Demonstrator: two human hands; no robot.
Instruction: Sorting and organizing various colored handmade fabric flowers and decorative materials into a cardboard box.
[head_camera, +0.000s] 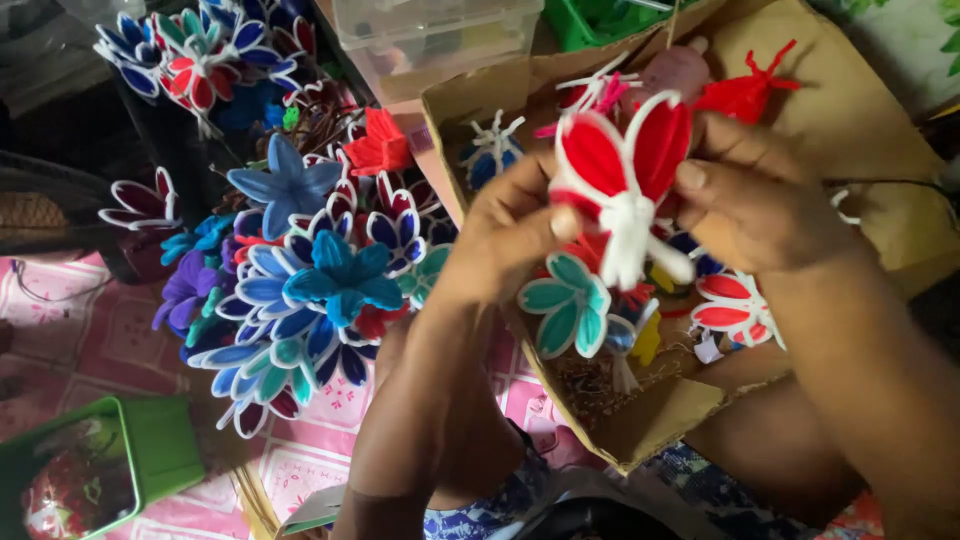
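A red craft flower with white-edged petals (622, 165) is held up between both hands above an open cardboard box (840, 100). My left hand (505, 225) pinches its left side, thumb on the white centre. My right hand (752, 195) grips its right petal from the other side. A white stem end hangs down from the flower's middle. Below it in the box lie a teal flower (567, 303) and a red-and-white flower (728, 303).
A big bunch of blue, teal, purple and red craft flowers (300, 270) stands at the left. A clear plastic tub (430, 30) sits at the top, a green bin (150, 450) at the bottom left, on a pink patterned mat (90, 330).
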